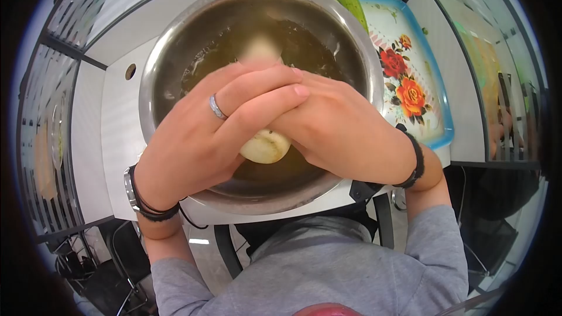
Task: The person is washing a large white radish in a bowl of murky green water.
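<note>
My left hand (213,123), with a ring and a watch, is wrapped round a pale yellowish-white vegetable (266,147) whose kind I cannot tell. My right hand (328,120) closes round it from the other side, and the left fingers lie across the back of the right hand. A smooth rounded end sticks out below the palms; a blurred pale shape shows beyond the knuckles. The middle is hidden by the fingers. Both hands are above a large steel basin (158,58) holding murky brownish-green water (298,38).
Right of the basin lies a blue-rimmed tray (389,41) printed with red and orange flowers. A green cucumber-like vegetable (352,9) rests at its far left edge. The white table (120,117) has partitions on both sides. A chair (120,275) stands at lower left.
</note>
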### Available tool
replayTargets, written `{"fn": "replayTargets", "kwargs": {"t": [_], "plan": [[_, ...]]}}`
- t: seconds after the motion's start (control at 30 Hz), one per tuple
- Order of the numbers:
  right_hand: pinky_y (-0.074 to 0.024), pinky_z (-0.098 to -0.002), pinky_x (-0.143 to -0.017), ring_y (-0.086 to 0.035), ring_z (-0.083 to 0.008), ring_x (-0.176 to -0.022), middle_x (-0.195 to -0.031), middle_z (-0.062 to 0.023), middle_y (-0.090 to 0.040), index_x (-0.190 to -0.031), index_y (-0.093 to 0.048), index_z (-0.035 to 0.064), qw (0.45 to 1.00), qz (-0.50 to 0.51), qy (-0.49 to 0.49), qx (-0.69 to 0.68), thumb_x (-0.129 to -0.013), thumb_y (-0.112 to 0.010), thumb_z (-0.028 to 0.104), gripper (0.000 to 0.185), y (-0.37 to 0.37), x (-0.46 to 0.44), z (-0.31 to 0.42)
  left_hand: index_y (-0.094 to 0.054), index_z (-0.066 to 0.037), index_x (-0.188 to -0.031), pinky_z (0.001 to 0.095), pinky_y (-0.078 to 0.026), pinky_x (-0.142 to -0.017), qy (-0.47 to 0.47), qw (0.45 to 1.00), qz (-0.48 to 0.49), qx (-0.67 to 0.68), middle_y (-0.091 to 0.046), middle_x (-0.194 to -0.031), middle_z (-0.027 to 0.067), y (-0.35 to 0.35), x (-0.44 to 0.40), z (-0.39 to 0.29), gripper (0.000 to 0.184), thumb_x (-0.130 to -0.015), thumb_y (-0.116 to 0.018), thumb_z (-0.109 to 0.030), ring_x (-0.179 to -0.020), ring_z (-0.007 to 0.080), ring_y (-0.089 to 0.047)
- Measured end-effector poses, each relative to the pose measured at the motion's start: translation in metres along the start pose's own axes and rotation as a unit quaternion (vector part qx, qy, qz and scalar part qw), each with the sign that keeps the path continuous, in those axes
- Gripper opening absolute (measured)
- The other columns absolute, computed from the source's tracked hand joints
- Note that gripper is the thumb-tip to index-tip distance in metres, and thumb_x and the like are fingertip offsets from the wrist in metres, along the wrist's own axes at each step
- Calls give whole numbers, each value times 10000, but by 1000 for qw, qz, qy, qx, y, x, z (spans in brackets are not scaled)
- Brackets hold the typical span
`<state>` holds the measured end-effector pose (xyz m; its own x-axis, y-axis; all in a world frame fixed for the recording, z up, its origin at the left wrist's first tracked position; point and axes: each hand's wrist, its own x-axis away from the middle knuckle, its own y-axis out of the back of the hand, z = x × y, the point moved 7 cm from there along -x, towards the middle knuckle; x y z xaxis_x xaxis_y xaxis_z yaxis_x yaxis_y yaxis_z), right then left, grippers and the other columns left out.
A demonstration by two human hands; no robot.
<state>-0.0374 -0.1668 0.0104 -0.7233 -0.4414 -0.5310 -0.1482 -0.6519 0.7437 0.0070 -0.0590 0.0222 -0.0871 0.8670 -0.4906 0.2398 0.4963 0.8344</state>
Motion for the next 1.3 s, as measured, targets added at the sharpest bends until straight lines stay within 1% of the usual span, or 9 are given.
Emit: {"fn": "replayTargets", "kwargs": {"t": [0.03,0.13,0.33,0.47,0.67,0.73,0.87,1.1,1.3], "plan": [[-581,-401,-853,-662,-305,-1065,-1063,-108,-676,-980,-659,80,1000,-12,-8,-19,-804,-647,-15,200,0,0,-1,-537,-41,-1334,482,-548,-994,-1,1000,-1,-1,-612,-1319,180,1,0,0,633,-751,-776,17,-1191,392,-638],[-583,-415,-815,-675,-311,-1025,-1032,-116,-682,-979,-655,70,999,3,-19,-35,-779,-658,-43,229,-1,0,-3,-526,-37,-1351,477,-553,-980,-3,1000,-2,11,-613,-1313,188,2,0,-3,655,-748,-774,17,-1180,392,-641],[-584,-420,-778,-683,-316,-963,-957,-109,-688,-983,-648,66,996,61,-50,-37,-761,-688,-27,243,-4,1,-3,-526,-38,-1359,462,-559,-946,24,999,1,45,-620,-1303,187,2,-1,-5,657,-754,-783,-17,-1161,391,-646],[-586,-418,-778,-684,-313,-974,-975,-109,-687,-979,-646,70,998,40,-28,-39,-763,-684,-32,242,-3,1,-3,-525,-41,-1360,453,-555,-948,11,1000,8,26,-621,-1300,186,3,-2,-6,655,-755,-775,-18,-1162,383,-645],[-585,-390,-851,-655,-298,-1063,-1023,-84,-673,-986,-651,89,998,-37,31,-30,-757,-673,-14,252,7,-2,1,-539,-89,-1321,453,-562,-938,-10,998,-20,-59,-613,-1293,147,3,-3,-9,613,-756,-758,4,-1168,373,-643],[-535,-442,-1030,-613,-372,-1235,-1243,-161,-661,-1152,-671,36,999,-9,44,14,-725,-673,-89,445,8,-2,4,-542,-103,-1306,453,-567,-930,-7,997,-34,-74,-612,-1293,132,1,-2,-12,601,-754,-757,5,-1167,371,-646],[-525,-452,-1048,-617,-379,-1226,-1235,-147,-664,-1158,-670,27,999,-33,32,0,-713,-679,-87,460,9,-3,4,-544,-114,-1282,450,-577,-910,-15,994,-46,-100,-613,-1293,107,5,-5,-14,579,-753,-753,-5,-1150,375,-655],[-501,-465,-1095,-610,-380,-1230,-1218,-137,-661,-1155,-660,13,996,-53,69,-11,-717,-684,-83,449,7,1,6,-559,-132,-1256,455,-581,-891,-25,991,-75,-108,-616,-1291,103,7,-6,-20,552,-749,-737,-7,-1141,390,-657],[-520,-457,-1062,-615,-367,-1226,-1214,-131,-668,-1146,-662,20,998,-45,45,-14,-728,-672,-87,432,11,-1,4,-532,-113,-1304,455,-576,-913,-1,994,-36,-101,-611,-1295,121,3,-5,-14,614,-745,-755,5,-1146,380,-654]]}}
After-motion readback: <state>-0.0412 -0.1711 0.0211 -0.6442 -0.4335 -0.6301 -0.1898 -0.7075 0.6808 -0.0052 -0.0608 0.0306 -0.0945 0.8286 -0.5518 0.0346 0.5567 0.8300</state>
